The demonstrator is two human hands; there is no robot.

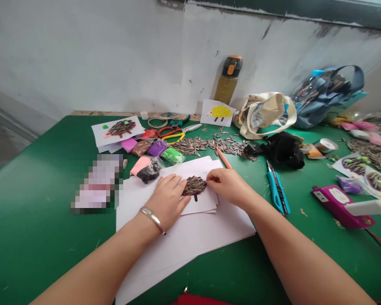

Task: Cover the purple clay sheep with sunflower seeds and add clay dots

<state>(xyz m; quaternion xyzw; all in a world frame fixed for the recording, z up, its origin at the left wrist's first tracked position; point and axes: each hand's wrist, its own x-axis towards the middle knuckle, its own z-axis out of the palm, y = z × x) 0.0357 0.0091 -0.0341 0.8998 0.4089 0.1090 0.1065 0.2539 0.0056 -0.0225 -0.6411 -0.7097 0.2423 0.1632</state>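
Note:
A white card (195, 206) lies on larger sheets of white paper (165, 250). On it is a hedgehog figure (194, 186) whose back is covered with overlapping striped sunflower seeds, with a dark leg below and a bit of purple at the right edge. My left hand (167, 199), with a silver bangle at the wrist, rests flat on the card's left side, fingers spread and thumb beside the seeds. At the figure's right edge my right hand (227, 184) is closed in a pinch; whatever its fingertips hold is hidden.
Loose sunflower seeds (193, 146) lie behind the papers, beside scissors (180, 133) and bagged coloured clay (158, 147). A teal utility knife (277, 190) and a magenta device (341, 207) are to the right. A bottle (227, 80) and cloth bag (266, 114) stand by the wall.

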